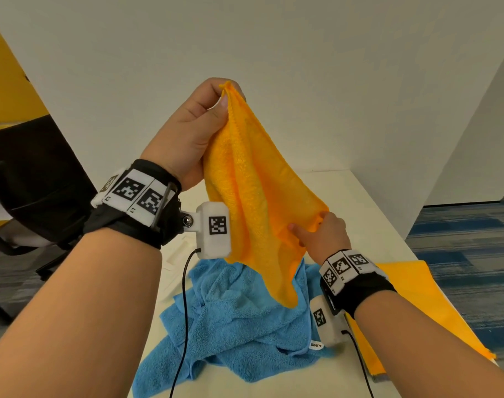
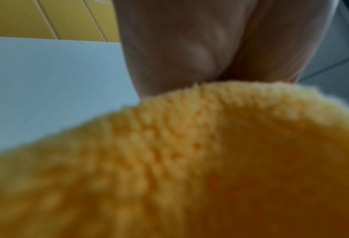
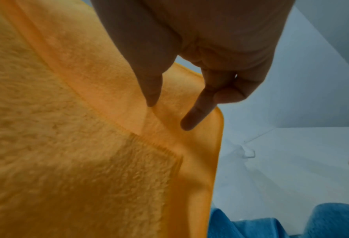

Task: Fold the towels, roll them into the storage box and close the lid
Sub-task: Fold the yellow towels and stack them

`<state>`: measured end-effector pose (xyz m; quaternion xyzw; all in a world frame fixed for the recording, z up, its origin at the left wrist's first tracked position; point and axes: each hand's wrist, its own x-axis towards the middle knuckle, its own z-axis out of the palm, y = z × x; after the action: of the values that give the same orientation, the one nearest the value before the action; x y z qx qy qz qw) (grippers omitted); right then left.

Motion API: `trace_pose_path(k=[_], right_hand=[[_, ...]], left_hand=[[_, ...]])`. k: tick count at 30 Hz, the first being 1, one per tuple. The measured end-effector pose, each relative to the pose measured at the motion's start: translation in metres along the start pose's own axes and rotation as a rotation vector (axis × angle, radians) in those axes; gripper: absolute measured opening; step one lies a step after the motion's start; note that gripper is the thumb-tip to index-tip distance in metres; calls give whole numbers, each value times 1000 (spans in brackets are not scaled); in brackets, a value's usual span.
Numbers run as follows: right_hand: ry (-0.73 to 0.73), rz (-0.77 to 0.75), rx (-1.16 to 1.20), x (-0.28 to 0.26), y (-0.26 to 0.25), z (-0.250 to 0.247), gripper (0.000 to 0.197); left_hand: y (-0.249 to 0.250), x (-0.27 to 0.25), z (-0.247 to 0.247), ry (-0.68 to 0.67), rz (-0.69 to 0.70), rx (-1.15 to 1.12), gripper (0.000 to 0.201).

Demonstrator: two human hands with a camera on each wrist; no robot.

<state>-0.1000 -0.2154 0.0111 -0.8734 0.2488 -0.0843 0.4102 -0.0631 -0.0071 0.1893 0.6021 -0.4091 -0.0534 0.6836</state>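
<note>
Towel time: orange towel [image 1: 253, 179] up in the air, pinched at one top corner by the left hand [image 1: 184, 130], thumb and fingers closed tight on the cloth so it hangs down long and loose. Lower down and to the side, right hand [image 1: 322, 237] on the next corner, thumb [image 3: 151, 90] and one finger [image 3: 198, 112] closing on the edge, other fingers curled in. Held this way, most likely, to pull the cloth wide and flat, ready for a first fold. Below both hands, blue towel [image 1: 230, 320] in a messy heap on the white table [image 1: 368, 202], not folded yet. Just past the right wrist, another orange cloth [image 1: 411, 297] lying flat. Under the left wrist, a bit of something white [image 1: 177, 259], maybe the storage box or its lid, too hidden to tell. Lots left to do: folding, rolling, packing, closing.
</note>
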Motion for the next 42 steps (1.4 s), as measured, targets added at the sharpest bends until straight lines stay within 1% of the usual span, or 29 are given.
trace_pose_path(k=[2, 3, 6, 7, 10, 12, 16, 21, 23, 25, 28, 31, 34, 36, 39, 42], right_hand=[[-49, -65, 14, 1, -1, 2, 81], [-86, -98, 26, 2, 0, 5, 74], [-235, -179, 112, -1, -1, 11, 44], [-291, -190, 159, -1, -1, 14, 40], [-485, -117, 282, -9, 0, 18, 52], [-558, -126, 260, -13, 0, 19, 56], [-574, -244, 85, -17, -2, 21, 71], [-645, -271, 136, -17, -3, 29, 70], [-639, -302, 106, -17, -3, 31, 76], [-589, -317, 40, -16, -1, 33, 77], [-478, -302, -7, -15, 3, 31, 63], [-417, -281, -24, -12, 6, 25, 55], [-314, -295, -118, -8, 9, 15, 43], [-259, -307, -194, -5, 12, 7, 30], [-198, -327, -254, -1, 22, -4, 8], [-150, -329, -293, 3, 30, -14, 8]], left_hand=[[1, 0, 0, -3, 2, -25, 21], [0, 0, 0, -1, 3, -33, 22], [0, 0, 1, 19, 4, -32, 20], [0, 0, 1, 37, 0, -28, 19], [-2, 1, -3, 117, -7, -26, 16], [-3, 2, -6, 162, -3, -32, 16], [-3, 2, -5, 181, 8, -44, 17], [-2, 4, -3, 190, 26, -25, 17], [-2, 3, -5, 209, 37, -18, 16], [-3, 3, -7, 231, 42, -29, 15], [-5, 2, -9, 266, 44, -41, 15], [-7, 0, -14, 328, 41, -34, 14], [-11, -2, -23, 469, 12, 44, 13], [-17, -4, -33, 589, -30, 114, 13], [-29, -9, -46, 737, -129, 210, 16], [-41, -17, -58, 862, -234, 346, 16]])
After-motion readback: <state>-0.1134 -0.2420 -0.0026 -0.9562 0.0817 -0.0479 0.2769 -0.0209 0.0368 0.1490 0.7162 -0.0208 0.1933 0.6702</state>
